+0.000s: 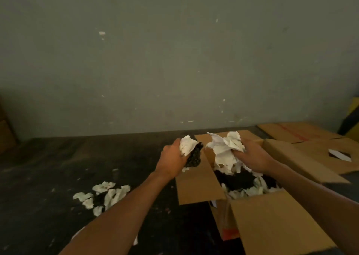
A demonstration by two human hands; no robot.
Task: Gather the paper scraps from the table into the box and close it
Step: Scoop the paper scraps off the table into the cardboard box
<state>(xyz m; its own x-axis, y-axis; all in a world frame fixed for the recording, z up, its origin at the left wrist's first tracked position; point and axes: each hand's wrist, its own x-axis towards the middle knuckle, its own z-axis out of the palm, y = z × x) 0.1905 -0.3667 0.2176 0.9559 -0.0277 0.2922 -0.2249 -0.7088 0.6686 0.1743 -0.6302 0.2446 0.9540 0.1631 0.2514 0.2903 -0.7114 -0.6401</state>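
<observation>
An open cardboard box [272,225] stands at the right of the dark table, its four flaps spread out, with white scraps and dark material inside. My left hand [172,160] grips a wad of white paper and a dark bumpy piece [189,148] above the box's left flap. My right hand [252,157] holds a larger bunch of crumpled white paper scraps [226,149] over the box opening. A loose pile of white scraps [102,195] lies on the table to the left of my left forearm. Another white scrap [135,241] peeks out under that forearm.
A second cardboard box [303,133] with red tape sits behind the open one at the right, against the grey-green wall. A yellow and black object [352,116] stands at the far right edge. The dark table [58,167] stretches left.
</observation>
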